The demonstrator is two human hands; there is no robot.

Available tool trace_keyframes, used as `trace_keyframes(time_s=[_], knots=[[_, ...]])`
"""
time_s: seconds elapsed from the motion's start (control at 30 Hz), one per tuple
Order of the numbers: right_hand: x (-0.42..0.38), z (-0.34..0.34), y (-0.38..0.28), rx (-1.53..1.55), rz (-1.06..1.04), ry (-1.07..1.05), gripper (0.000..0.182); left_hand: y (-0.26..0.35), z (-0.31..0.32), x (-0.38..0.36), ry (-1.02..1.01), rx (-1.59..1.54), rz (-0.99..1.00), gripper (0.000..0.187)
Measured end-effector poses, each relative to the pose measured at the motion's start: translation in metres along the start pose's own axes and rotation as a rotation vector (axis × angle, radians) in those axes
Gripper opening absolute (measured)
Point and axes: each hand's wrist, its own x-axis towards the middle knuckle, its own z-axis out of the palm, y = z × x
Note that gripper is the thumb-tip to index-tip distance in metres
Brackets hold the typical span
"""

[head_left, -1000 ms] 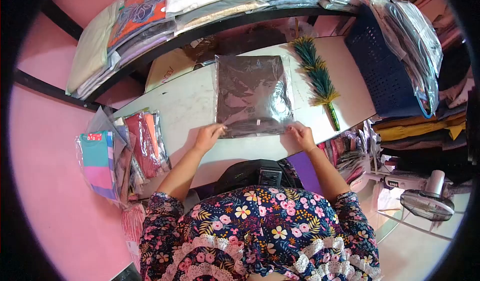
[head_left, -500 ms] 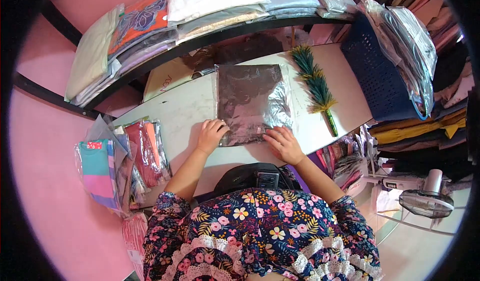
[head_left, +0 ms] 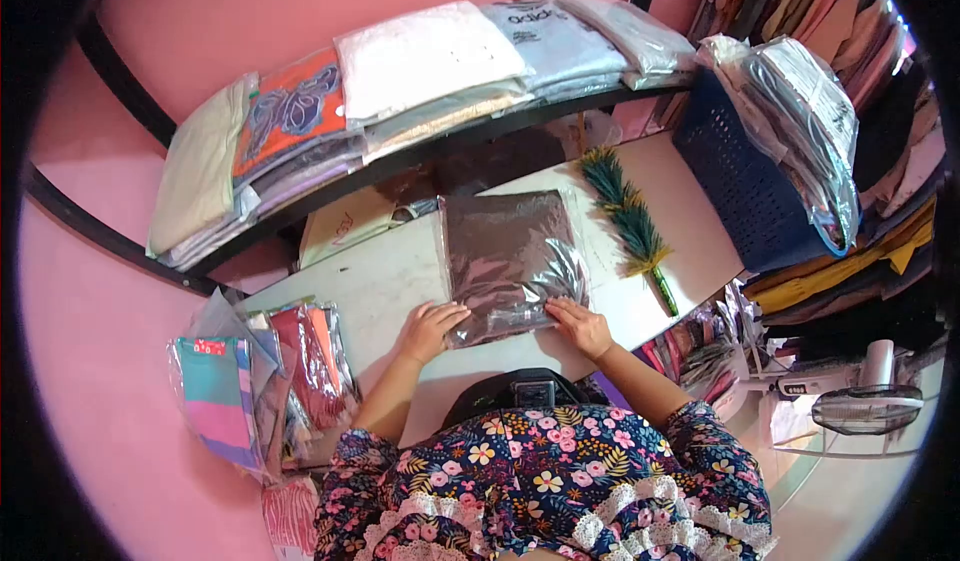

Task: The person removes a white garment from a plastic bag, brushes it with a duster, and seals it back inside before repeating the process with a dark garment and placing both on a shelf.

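Note:
A dark brown folded garment in a clear plastic bag [head_left: 510,251] lies flat on the white table [head_left: 395,271]. My left hand [head_left: 432,329] rests at the bag's lower left corner, its fingers touching the edge and slightly apart. At the lower right of the bag, my right hand [head_left: 582,327] lies on the plastic with its fingers spread a little. Neither hand lifts the bag. A green and yellow feathery stick [head_left: 630,223] lies to the right of the bag.
Bagged clothes [head_left: 430,61] line a black-edged shelf behind the table. A blue basket [head_left: 745,171] with bagged garments stands at the right, a fan [head_left: 866,411] below it. Bagged colourful clothes [head_left: 215,391] are at the left. More garments hang at the far right.
The head view has tilted up, so the table and shelf appear lower. My right hand has come a little further onto the bag's lower edge. The bag stays flat on the table.

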Motion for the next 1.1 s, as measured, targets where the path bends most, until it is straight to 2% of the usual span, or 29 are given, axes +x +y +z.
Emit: trace_keyframes(time_s=[0.17, 0.23, 0.27, 0.3, 0.33, 0.37, 0.4, 0.43, 0.47, 0.5, 0.57, 0.63, 0.7, 0.77, 0.87, 0.9, 0.97, 1.0, 1.03, 1.1], knots=[[-0.014, -0.029, 0.023, 0.018, -0.105, 0.008, 0.054, 0.002, 0.018, 0.008, 0.19, -0.134, -0.149, 0.055], [-0.02, -0.031, 0.044, -0.056, -0.042, 0.108, 0.058, 0.005, 0.016, 0.014, 0.223, -0.19, -0.197, 0.051], [-0.024, -0.035, 0.044, 0.131, 0.156, 0.076, 0.055, 0.007, 0.015, 0.016, 0.239, -0.205, -0.261, 0.046], [-0.023, -0.036, 0.044, 0.127, 0.152, 0.075, 0.055, 0.009, 0.013, 0.02, 0.254, -0.22, -0.324, 0.042], [-0.026, -0.041, 0.057, 0.327, 0.222, 0.172, 0.054, 0.018, 0.018, 0.033, 0.25, -0.206, -0.339, 0.042], [-0.022, -0.04, 0.057, 0.506, 0.29, 0.271, 0.054, 0.012, 0.024, 0.038, 0.381, -0.403, -0.38, 0.031], [-0.015, -0.038, 0.059, 0.549, 0.32, 0.392, 0.055, 0.006, 0.029, 0.041, 0.513, -0.6, -0.418, 0.022], [-0.009, -0.041, 0.064, 0.577, 0.332, 0.449, 0.053, 0.008, 0.021, 0.047, 0.518, -0.597, -0.42, 0.022], [0.004, -0.05, 0.059, 0.632, 0.326, 0.562, 0.051, 0.014, 0.006, 0.057, 0.608, -0.618, -0.427, 0.016], [0.018, -0.063, 0.049, 0.688, 0.327, 0.674, 0.048, 0.022, -0.011, 0.066, 0.692, -0.64, -0.435, 0.016], [0.041, -0.092, 0.04, 0.795, 0.267, 0.756, 0.044, 0.038, -0.049, 0.084, 0.802, -0.812, -0.395, 0.017], [0.069, -0.133, 0.007, 0.804, 0.144, 0.905, 0.04, 0.063, -0.086, 0.109, 0.974, -0.897, -0.328, 0.02], [0.086, -0.145, 0.001, 0.888, 0.193, 0.946, 0.038, 0.076, -0.109, 0.118, 0.983, -0.882, -0.325, 0.023], [0.099, -0.157, -0.012, 1.116, 0.271, 0.891, 0.039, 0.078, -0.111, 0.12, 0.998, -0.865, -0.315, 0.027], [0.105, -0.131, 0.002, 0.901, 0.421, 0.88, 0.038, 0.07, -0.095, 0.119, 0.961, -0.795, -0.522, 0.036], [0.104, -0.123, 0.003, 0.879, 0.463, 0.854, 0.033, 0.064, -0.087, 0.116, 0.961, -0.795, -0.52, 0.036], [0.098, -0.097, 0.017, 0.879, 0.549, 0.785, 0.028, 0.047, -0.063, 0.107, 0.821, -0.746, -0.699, 0.039], [0.096, -0.086, 0.024, 0.906, 0.539, 0.764, 0.026, 0.034, -0.047, 0.101, 0.799, -0.741, -0.694, 0.028], [0.089, -0.084, 0.03, 0.976, 0.504, 0.708, 0.025, 0.041, -0.043, 0.104, 0.796, -0.733, -0.701, 0.028], [0.081, -0.078, 0.032, 1.07, 0.442, 0.649, 0.026, 0.047, -0.037, 0.101, 0.974, -0.746, -0.726, 0.024]])
